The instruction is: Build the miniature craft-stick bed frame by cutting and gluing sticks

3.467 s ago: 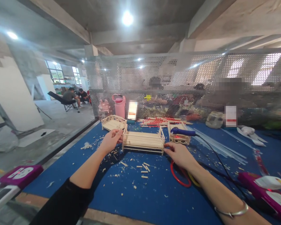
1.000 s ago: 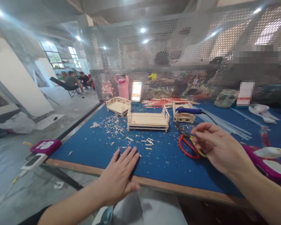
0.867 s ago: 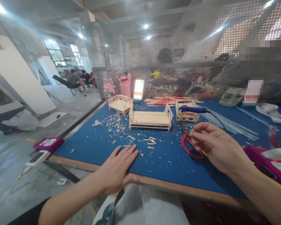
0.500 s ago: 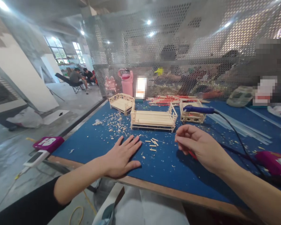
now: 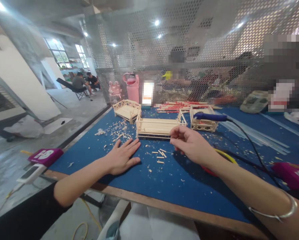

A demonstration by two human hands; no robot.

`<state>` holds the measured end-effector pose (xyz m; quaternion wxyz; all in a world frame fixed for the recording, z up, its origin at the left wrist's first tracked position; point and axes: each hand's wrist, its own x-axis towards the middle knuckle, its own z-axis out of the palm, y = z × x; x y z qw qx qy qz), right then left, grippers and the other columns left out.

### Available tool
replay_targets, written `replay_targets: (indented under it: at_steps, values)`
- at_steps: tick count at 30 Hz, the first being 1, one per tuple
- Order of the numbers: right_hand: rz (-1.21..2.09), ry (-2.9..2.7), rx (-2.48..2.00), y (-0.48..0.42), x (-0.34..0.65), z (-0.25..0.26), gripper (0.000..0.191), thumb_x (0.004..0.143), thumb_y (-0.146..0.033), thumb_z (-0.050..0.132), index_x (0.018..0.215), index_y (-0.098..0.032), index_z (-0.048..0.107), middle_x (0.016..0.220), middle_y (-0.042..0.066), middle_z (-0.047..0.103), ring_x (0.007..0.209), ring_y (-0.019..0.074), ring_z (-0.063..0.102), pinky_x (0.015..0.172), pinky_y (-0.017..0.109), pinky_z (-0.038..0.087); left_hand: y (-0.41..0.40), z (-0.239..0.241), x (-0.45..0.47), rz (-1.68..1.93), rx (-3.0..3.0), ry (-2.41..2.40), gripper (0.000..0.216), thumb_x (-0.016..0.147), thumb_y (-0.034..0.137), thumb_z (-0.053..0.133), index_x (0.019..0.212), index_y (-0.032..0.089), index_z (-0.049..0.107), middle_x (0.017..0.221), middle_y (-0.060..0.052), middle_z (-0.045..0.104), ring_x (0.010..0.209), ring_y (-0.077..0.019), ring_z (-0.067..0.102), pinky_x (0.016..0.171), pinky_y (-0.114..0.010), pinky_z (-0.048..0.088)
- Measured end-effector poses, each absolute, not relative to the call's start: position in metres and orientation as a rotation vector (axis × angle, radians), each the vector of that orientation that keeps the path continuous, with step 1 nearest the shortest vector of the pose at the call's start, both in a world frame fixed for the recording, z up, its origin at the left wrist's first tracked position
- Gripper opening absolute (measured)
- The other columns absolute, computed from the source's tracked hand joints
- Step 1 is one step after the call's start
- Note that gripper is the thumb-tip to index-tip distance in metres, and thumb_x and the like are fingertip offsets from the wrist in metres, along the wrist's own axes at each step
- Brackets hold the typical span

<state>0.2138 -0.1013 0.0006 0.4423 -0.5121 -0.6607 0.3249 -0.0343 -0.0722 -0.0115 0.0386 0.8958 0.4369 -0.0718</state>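
My left hand (image 5: 123,158) lies flat on the blue tabletop (image 5: 139,185), fingers spread, with nothing in it. My right hand (image 5: 189,143) hovers at the front right corner of a long, low model made of thin wooden sticks (image 5: 159,126), hiding that corner. Its thumb and fingers are pinched together; whatever they hold, if anything, is too small to make out. Between the hands lie several short cut wooden sticks (image 5: 160,155). Partly covered by my right forearm is a tool with a red and yellow handle (image 5: 226,155).
Two more stick models, one bed-like (image 5: 127,109) and one box-like (image 5: 203,123), stand behind. A blue-handled corded tool (image 5: 210,116) rests on the right one. Red and plain sticks (image 5: 179,106), clear glue-like sticks (image 5: 259,133) and a pink bottle (image 5: 132,89) sit farther back.
My right hand has moved left and slightly up, toward the long stick model, uncovering more of the red and yellow handle. My left hand stays flat; the view has shifted slightly.
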Motion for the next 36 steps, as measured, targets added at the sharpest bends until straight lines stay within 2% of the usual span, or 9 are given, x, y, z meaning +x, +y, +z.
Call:
replay_targets:
  at_steps: [5,8,12,16,19,23,25,31,36]
  values:
    - [0.535,-1.83,-1.398,-0.097,0.217,-0.011,0.011,0.074,-0.026,0.045,0.076,-0.019,0.054,0.062,-0.002,0.053,0.056,0.0121,0.047,0.055,0.025,0.039,-0.072,-0.013,-0.021,-0.095,2.636,1.71,0.066,0.089,0.051,0.026,0.14,0.011,0.024,0.149,-0.015,0.014,0.138,-0.0296,0.01,0.107,-0.057,0.013]
    - [0.451,-1.895,-1.485,-0.099,0.22,-0.016,0.014,0.076,-0.025,0.044,0.076,-0.019,0.057,0.061,-0.001,0.057,0.056,0.0136,0.051,0.056,0.025,0.039,-0.089,-0.013,-0.002,-0.093,2.743,1.383,0.068,0.088,0.053,0.028,0.141,0.012,0.021,0.149,-0.012,0.013,0.139,-0.0266,0.007,0.109,-0.053,0.01]
    - [0.369,-2.026,-1.559,-0.099,0.22,-0.021,0.021,0.079,-0.024,0.043,0.082,-0.019,0.063,0.069,0.002,0.065,0.063,0.0163,0.057,0.062,0.028,0.042,-0.101,-0.016,0.009,-0.007,2.641,1.129,0.067,0.086,0.056,0.028,0.14,0.016,0.025,0.149,-0.011,0.018,0.138,-0.0289,0.011,0.108,-0.056,0.011]
    - [0.373,-2.079,-1.562,-0.098,0.214,-0.025,0.024,0.082,-0.025,0.043,0.087,-0.018,0.066,0.086,0.005,0.069,0.078,0.019,0.062,0.07,0.029,0.043,-0.072,-0.014,-0.002,0.782,2.318,1.291,0.046,0.088,0.037,0.033,0.128,0.016,0.039,0.136,-0.013,0.044,0.127,-0.0232,0.038,0.106,-0.045,0.027]
    - [0.367,-2.166,-1.612,-0.098,0.206,-0.025,0.03,0.085,-0.028,0.041,0.096,-0.019,0.067,0.098,0.008,0.068,0.091,0.0226,0.061,0.075,0.032,0.044,-0.032,-0.004,-0.008,1.238,1.882,1.499,0.036,0.074,0.017,0.045,0.11,0.014,0.047,0.106,-0.011,0.059,0.097,-0.0194,0.056,0.086,-0.036,0.044]
    - [0.314,-2.242,-1.679,-0.098,0.198,-0.026,0.031,0.087,-0.028,0.041,0.096,-0.021,0.069,0.098,0.009,0.068,0.091,0.0246,0.061,0.074,0.033,0.044,-0.001,0.007,0.0,0.992,1.737,1.419,0.027,0.058,0.006,0.051,0.084,0.015,0.052,0.077,-0.002,0.058,0.07,-0.0137,0.055,0.064,-0.026,0.044]
    - [0.32,-2.224,-1.649,-0.097,0.198,-0.026,0.028,0.086,-0.026,0.043,0.09,-0.021,0.07,0.093,0.008,0.068,0.087,0.0225,0.062,0.072,0.032,0.044,-0.001,0.006,0.006,0.953,1.74,1.348,0.026,0.057,0.005,0.052,0.081,0.015,0.051,0.073,0.001,0.055,0.061,-0.0106,0.051,0.059,-0.024,0.042]
    - [0.352,-2.212,-1.6,-0.096,0.2,-0.026,0.02,0.082,-0.019,0.048,0.075,-0.019,0.066,0.082,0.006,0.066,0.076,0.0182,0.059,0.069,0.029,0.043,-0.014,-0.007,0.012,0.989,1.784,1.143,0.042,0.059,0.011,0.057,0.1,0.014,0.047,0.081,0.001,0.051,0.056,-0.0067,0.046,0.055,-0.022,0.039]
    - [0.418,-2.061,-1.5,-0.096,0.202,-0.029,0.017,0.084,-0.02,0.042,0.073,-0.019,0.055,0.073,0.004,0.062,0.069,0.0158,0.057,0.065,0.029,0.043,-0.013,-0.013,0.009,0.983,1.814,1.111,0.05,0.058,0.01,0.054,0.107,0.013,0.045,0.092,-0.004,0.052,0.063,-0.0087,0.049,0.06,-0.025,0.042]
